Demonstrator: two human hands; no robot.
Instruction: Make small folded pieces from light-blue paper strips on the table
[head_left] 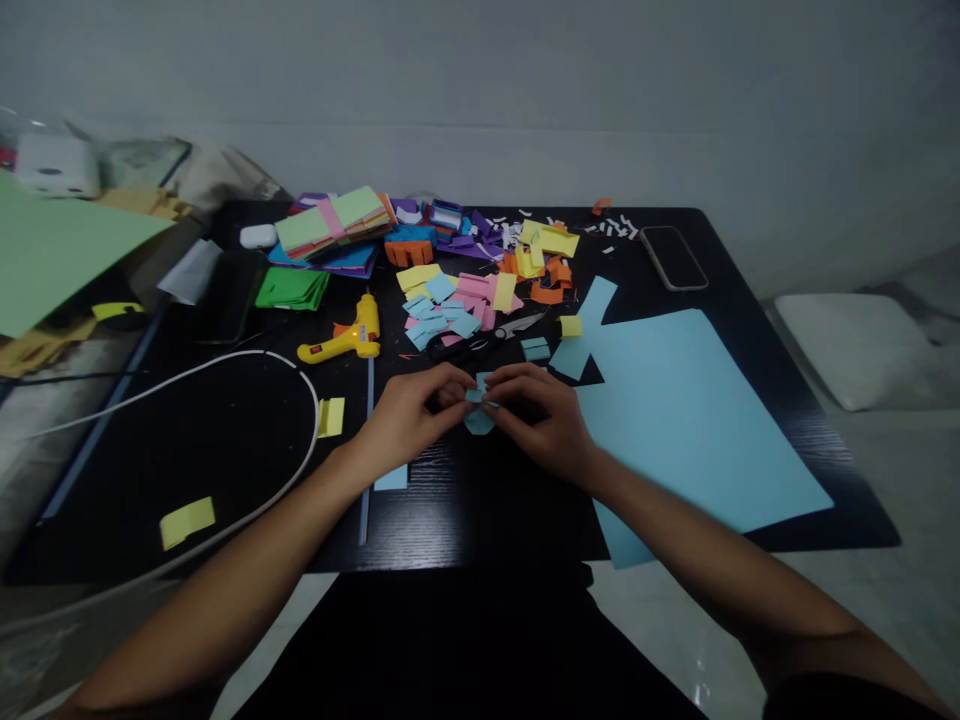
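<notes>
Over the middle of the black table, my left hand point(416, 412) and my right hand point(544, 415) meet with a small piece of light blue paper point(478, 420) between them. Both hands are closed, thumb and fingertips pinching the paper from either side. Parts of the piece are hidden by my fingers. Just beyond my hands lie dark-handled scissors point(491, 340) and a small folded blue paper piece point(535, 349). A large light blue sheet point(690, 420) with cut edges spreads to the right, beneath my right forearm. Another blue strip point(392, 478) rests below my left wrist.
A yellow glue gun point(349, 335) with a glue stick lies left of centre. Behind are piled paper pieces point(450, 305), banded paper point(334, 225) and white scraps point(611, 228). A phone point(673, 258) lies at the back right. A white cable point(315, 420) loops across the left side.
</notes>
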